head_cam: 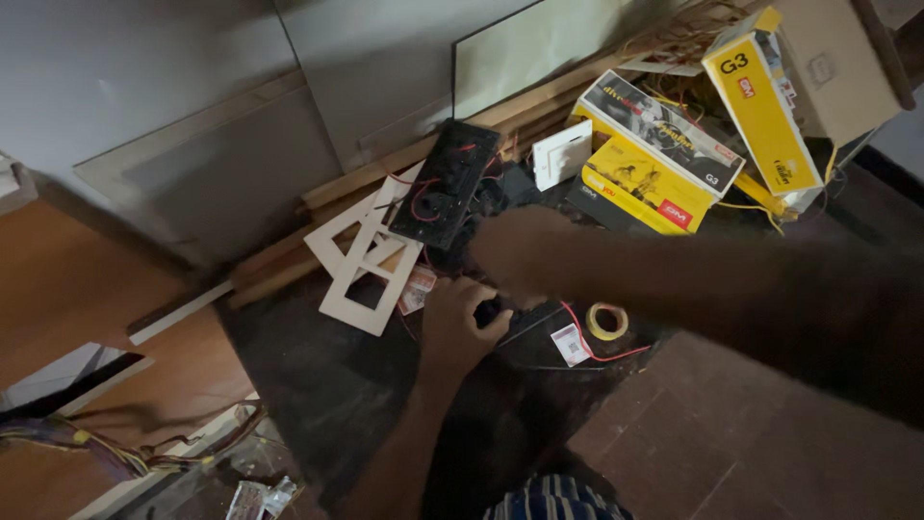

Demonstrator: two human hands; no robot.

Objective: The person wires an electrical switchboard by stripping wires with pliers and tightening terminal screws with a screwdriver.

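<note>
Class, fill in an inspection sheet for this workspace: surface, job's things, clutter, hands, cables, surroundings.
Surface: dark slab, dusty.
Job's things: small black part between both hands; black switch plate behind.
Clutter: white frames, white switch, yellow boxes, yellow tape roll, small packets.
Hands: left hand grips the part; right hand touches it from above.
Cables: red wire by the tape; wire bundle lower left.
Surroundings: grey panels, wooden battens.

Dim light. Grey wall panels (192, 106) up top, wooden battens (385, 173) along their base. Brown wood floor (87, 289) at left, dark plank floor (712, 433) at lower right.
</note>
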